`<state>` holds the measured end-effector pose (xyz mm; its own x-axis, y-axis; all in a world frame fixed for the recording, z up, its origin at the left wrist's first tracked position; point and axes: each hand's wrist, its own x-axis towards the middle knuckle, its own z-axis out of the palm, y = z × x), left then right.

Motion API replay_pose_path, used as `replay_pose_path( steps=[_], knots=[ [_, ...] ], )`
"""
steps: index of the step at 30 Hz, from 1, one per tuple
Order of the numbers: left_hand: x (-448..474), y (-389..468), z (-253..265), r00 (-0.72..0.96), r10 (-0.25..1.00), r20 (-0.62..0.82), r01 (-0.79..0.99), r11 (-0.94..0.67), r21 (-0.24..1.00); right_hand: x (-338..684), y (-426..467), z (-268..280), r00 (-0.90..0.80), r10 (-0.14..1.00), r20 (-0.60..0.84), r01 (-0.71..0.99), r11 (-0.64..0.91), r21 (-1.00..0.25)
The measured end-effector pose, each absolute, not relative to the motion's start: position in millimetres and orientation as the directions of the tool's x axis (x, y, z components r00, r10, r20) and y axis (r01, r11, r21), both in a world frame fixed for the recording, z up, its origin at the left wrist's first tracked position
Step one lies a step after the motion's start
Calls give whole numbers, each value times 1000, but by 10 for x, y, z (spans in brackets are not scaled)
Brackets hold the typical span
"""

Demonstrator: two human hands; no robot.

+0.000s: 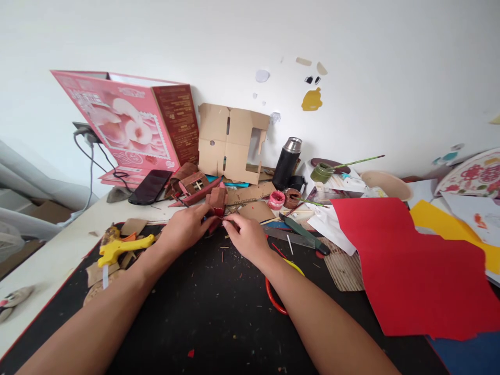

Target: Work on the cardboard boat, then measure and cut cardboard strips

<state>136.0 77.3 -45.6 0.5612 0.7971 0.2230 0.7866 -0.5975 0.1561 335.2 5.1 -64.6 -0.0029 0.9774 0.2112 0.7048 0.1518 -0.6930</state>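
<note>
My left hand is closed around the left side of a small reddish-brown model, which looks like painted cardboard with a box-shaped top. At the model's lower right edge, my right hand is pinched, thumb against fingers; anything between the tips is too small to name. The model's lower part is partly hidden by my fingers. Just behind it lies another reddish-brown model with a cross-barred window. Scissors with red and yellow handles lie partly under my right forearm. A yellow glue gun rests left of my left forearm.
A black mat with scraps lies under my arms. Behind stand a pink box, a cardboard sheet and a black flask. Rightward are paint jars, a green-handled blade and red sheet. A phone lies left.
</note>
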Motion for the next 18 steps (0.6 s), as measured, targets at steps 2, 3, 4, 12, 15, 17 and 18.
replay_pose_path(
  steps=[2, 3, 4, 12, 15, 17, 18],
  knots=[
    [1359, 772, -451, 562, 796, 226, 785, -599, 158, 3354, 51, -650, -2, 978, 210, 708, 150, -690],
    [1356, 774, -450, 564, 793, 231, 782, -602, 162, 3355, 52, -653, -2, 977, 213, 708, 152, -690],
    [1352, 776, -450, 566, 790, 237, 777, -607, 167, 3355, 52, -655, -3, 976, 216, 707, 155, -690],
    [1325, 802, -484, 577, 763, 291, 746, -638, 191, 3348, 49, -648, 2, 978, 208, 711, 144, -688],
    [1328, 795, -487, 577, 758, 303, 746, -641, 183, 3351, 49, -648, 2, 977, 212, 713, 147, -685],
    [1329, 789, -479, 579, 754, 312, 741, -646, 184, 3354, 51, -653, 1, 976, 218, 711, 152, -686],
    [1328, 787, -473, 581, 749, 318, 736, -650, 188, 3355, 52, -656, 0, 976, 220, 710, 155, -687]
  ],
)
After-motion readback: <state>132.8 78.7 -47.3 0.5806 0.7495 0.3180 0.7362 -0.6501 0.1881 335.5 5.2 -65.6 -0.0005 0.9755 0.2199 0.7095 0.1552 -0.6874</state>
